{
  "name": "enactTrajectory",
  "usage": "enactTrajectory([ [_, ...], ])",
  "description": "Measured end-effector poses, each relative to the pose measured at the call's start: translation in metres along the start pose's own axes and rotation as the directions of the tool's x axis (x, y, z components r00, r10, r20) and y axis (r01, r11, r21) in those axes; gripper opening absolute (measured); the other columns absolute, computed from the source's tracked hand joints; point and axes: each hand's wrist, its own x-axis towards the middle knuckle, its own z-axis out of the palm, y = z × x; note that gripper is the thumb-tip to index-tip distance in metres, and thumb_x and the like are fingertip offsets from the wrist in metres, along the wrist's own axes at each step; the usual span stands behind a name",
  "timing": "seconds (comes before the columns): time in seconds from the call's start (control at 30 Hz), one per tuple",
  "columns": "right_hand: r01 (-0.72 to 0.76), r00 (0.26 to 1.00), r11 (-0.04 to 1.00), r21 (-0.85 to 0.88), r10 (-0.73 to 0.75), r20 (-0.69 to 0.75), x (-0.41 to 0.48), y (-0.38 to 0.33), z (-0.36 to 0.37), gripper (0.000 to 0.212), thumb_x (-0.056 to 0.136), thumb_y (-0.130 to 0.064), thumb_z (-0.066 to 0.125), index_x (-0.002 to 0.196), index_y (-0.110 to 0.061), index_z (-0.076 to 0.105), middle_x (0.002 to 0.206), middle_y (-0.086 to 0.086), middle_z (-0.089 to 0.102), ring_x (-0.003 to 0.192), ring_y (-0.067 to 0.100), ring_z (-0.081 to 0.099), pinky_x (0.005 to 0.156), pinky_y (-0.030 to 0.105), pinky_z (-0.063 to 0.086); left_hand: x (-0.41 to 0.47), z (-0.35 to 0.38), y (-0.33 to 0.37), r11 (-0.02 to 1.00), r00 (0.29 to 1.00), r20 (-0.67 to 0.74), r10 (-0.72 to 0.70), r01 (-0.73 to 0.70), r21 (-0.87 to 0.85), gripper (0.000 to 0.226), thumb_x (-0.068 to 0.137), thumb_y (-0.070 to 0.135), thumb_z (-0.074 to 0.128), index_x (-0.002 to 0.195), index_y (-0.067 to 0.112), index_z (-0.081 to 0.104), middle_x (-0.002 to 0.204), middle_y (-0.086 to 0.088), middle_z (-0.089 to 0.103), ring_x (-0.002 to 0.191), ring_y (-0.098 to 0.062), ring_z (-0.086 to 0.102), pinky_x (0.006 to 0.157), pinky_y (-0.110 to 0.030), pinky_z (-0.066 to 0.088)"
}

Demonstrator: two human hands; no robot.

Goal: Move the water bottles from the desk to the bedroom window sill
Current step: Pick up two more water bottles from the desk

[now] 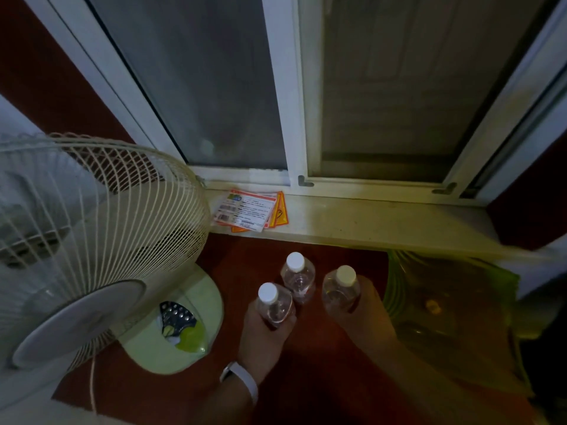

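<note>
Three water bottles (298,279), left hand (265,332) gripping two, right hand (366,314) gripping one

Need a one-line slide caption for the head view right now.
Both hands carry three capped water bottles toward the window sill, where leaflets lie beside a fan.

This is a room in a home, dimly lit. A white-framed sliding window (288,87) sits in a dark red wall (55,75) above a pale window sill (383,219) holding some printed cards (248,211). Beside it stands a household pedestal fan (92,234) with a wire cage, typical of a lived-in bedroom.
</note>
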Motion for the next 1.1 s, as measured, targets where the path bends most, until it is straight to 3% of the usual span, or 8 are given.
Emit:
enactTrajectory([
  [0.2, -0.063, 0.998, 0.997, 0.052, 0.062, 0.020, 0.011, 0.010, 0.012, 0.072, 0.057, -0.045, 0.083, 0.120, -0.030, 0.050, 0.109, -0.010, 0.064, 0.097, 0.007, 0.065, 0.081, 0.038, 0.057, -0.001, 0.009, 0.001, 0.992, 0.992, -0.096, -0.080, 0.070, -0.100, 0.049, 0.070, 0.028, 0.088, 0.108, 0.032, 0.057, 0.102, 0.010, 0.072, 0.092, -0.003, 0.069, 0.082, -0.030, 0.055],
  [0.3, -0.033, 0.997, 0.998, 0.050, 0.029, 0.067, 0.019, 0.018, 0.017, 0.066, 0.060, -0.050, 0.081, 0.115, -0.026, 0.053, 0.101, -0.010, 0.067, 0.090, 0.006, 0.067, 0.074, 0.038, 0.059, -0.002, 0.007, 0.005, 0.993, 0.992, -0.107, -0.073, 0.063, -0.097, 0.046, 0.070, 0.030, 0.088, 0.105, 0.035, 0.058, 0.099, 0.014, 0.072, 0.091, -0.001, 0.069, 0.081, -0.027, 0.053],
  [0.47, 0.053, 0.998, 0.993, 0.108, -0.051, -0.028, 0.010, -0.003, 0.003, 0.059, 0.069, -0.031, 0.085, 0.114, -0.024, 0.047, 0.101, -0.006, 0.063, 0.088, 0.008, 0.063, 0.077, 0.030, 0.052, -0.008, -0.005, 0.012, 0.999, 0.997, -0.077, -0.007, 0.004, -0.044, 0.041, 0.073, 0.018, 0.085, 0.101, 0.039, 0.063, 0.098, 0.021, 0.072, 0.090, 0.003, 0.068, 0.078, -0.019, 0.049],
  [0.6, 0.128, 0.992, 0.981, 0.147, -0.128, -0.014, 0.000, -0.013, -0.006, 0.061, 0.069, -0.025, 0.086, 0.111, -0.034, 0.042, 0.101, -0.013, 0.060, 0.088, -0.001, 0.061, 0.069, 0.013, 0.045, -0.022, -0.017, 0.012, 0.999, 0.996, -0.081, 0.027, -0.029, -0.030, 0.043, 0.073, 0.012, 0.085, 0.105, 0.033, 0.065, 0.099, 0.015, 0.074, 0.093, 0.000, 0.069, 0.079, -0.015, 0.049],
  [0.73, 0.163, 0.987, 0.966, 0.200, -0.160, -0.029, -0.019, -0.022, -0.016, 0.062, 0.070, -0.023, 0.085, 0.111, -0.035, 0.041, 0.100, -0.018, 0.056, 0.087, -0.004, 0.059, 0.064, 0.008, 0.042, -0.043, -0.033, 0.020, 0.998, 0.993, -0.106, 0.054, -0.057, -0.026, 0.042, 0.072, 0.009, 0.086, 0.100, 0.032, 0.064, 0.091, 0.016, 0.074, 0.089, 0.007, 0.067, 0.074, -0.005, 0.046],
  [0.9, 0.211, 0.977, 0.944, 0.253, -0.205, -0.050, -0.043, -0.025, -0.027, 0.057, 0.070, -0.030, 0.084, 0.110, -0.039, 0.044, 0.098, -0.017, 0.061, 0.087, 0.000, 0.063, 0.070, 0.013, 0.047, -0.064, -0.050, 0.027, 0.991, 0.989, -0.119, 0.091, -0.101, -0.086, 0.043, 0.072, 0.013, 0.086, 0.110, 0.020, 0.066, 0.099, 0.006, 0.075, 0.090, -0.003, 0.070, 0.075, -0.011, 0.051],
  [1.03, 0.218, 0.976, 0.930, 0.296, -0.203, -0.080, -0.070, -0.027, -0.037, 0.067, 0.062, -0.051, 0.080, 0.120, -0.034, 0.049, 0.104, -0.013, 0.065, 0.093, 0.002, 0.066, 0.079, 0.025, 0.054, -0.076, -0.059, 0.037, 0.979, 0.989, -0.098, 0.113, -0.127, -0.160, 0.058, 0.062, 0.030, 0.084, 0.116, 0.026, 0.064, 0.105, 0.007, 0.075, 0.098, -0.011, 0.071, 0.090, -0.036, 0.055],
  [1.1, 0.212, 0.977, 0.932, 0.295, -0.192, -0.095, -0.082, -0.029, -0.044, 0.070, 0.064, -0.047, 0.081, 0.125, -0.029, 0.051, 0.105, -0.012, 0.066, 0.094, 0.003, 0.066, 0.082, 0.033, 0.057, -0.078, -0.063, 0.043, 0.968, 0.988, -0.077, 0.134, -0.148, -0.205, 0.056, 0.060, 0.032, 0.085, 0.112, 0.029, 0.065, 0.103, 0.008, 0.076, 0.096, -0.011, 0.071, 0.090, -0.038, 0.055],
])
